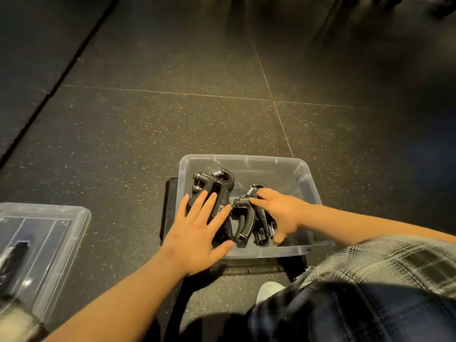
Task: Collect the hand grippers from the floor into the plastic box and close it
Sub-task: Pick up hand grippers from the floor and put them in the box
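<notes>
Three hand grippers, two hands

Dark speckled floor — bearing 1 plastic box and, leftward, 1 clear lid.

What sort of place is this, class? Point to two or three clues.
Probably a gym or fitness room: dark, speckled, rubber-looking floor tiles, and black spring hand grippers lying in a clear plastic box.

Beyond the plastic box you've got open floor. Inside it, the far right corner's free, but hand grippers crowd the middle. A black slab sits tight against its left wall.
</notes>
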